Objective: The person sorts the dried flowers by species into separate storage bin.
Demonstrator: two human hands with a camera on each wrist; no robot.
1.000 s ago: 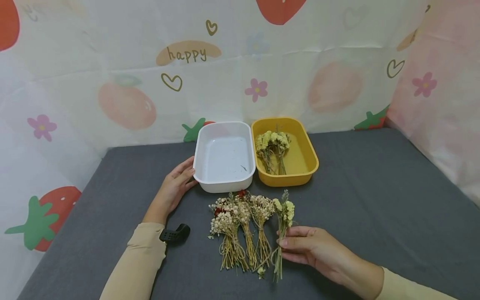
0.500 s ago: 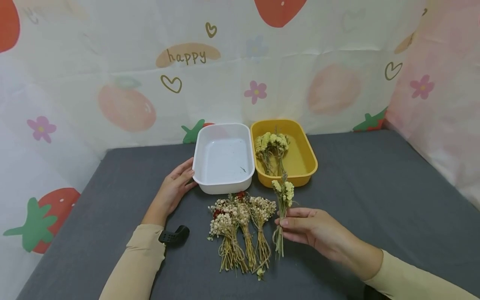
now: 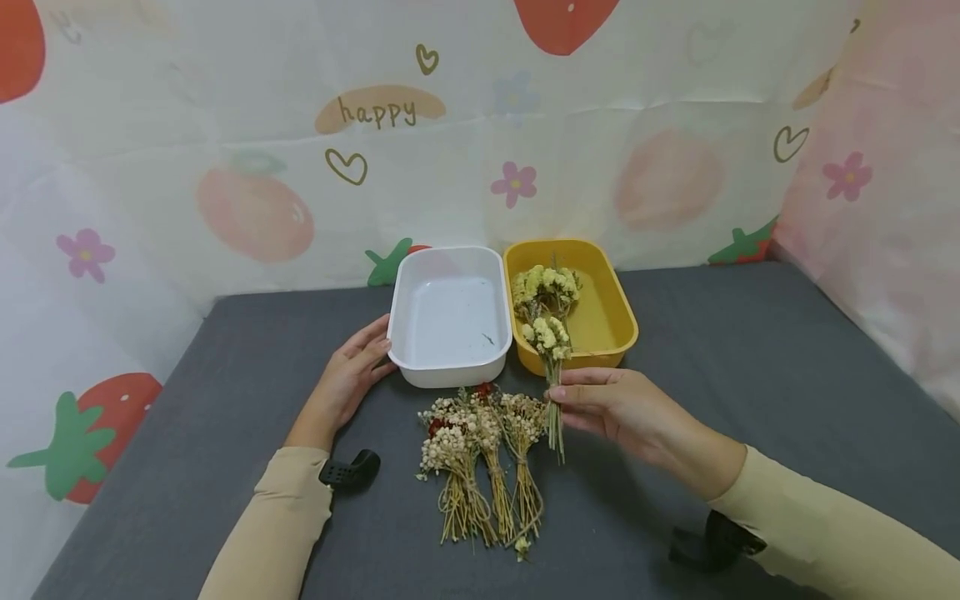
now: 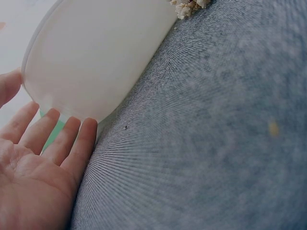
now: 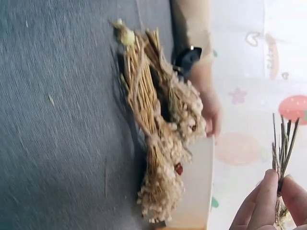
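My right hand (image 3: 630, 412) pinches a small tied bunch of yellow dried flowers (image 3: 549, 337) by its stems, blooms up, overlapping the front rim of the yellow tub (image 3: 628, 333) in the head view. In the right wrist view, the stem ends (image 5: 284, 141) stick out past the thumb and fingers. My left hand (image 3: 347, 379) rests with extended fingers against the side of the white tub (image 3: 450, 377); the left wrist view shows the fingertips (image 4: 88, 125) at its wall. Yellow dried flower bunches (image 3: 543, 287) lie inside the yellow tub. The white tub holds only a tiny dark sprig.
Several tied bunches of cream dried flowers (image 3: 450, 450), with dark red blooms among them, lie on the grey cloth (image 3: 750, 400) before the tubs. A loose yellow bloom (image 3: 522, 546) lies by their stems. A printed curtain (image 3: 585, 108) stands behind the tubs.
My right hand has lifted the yellow flower bunch from beside the cream bunches and carried it away from me, to the yellow tub's front rim. My left hand stays at the white tub.
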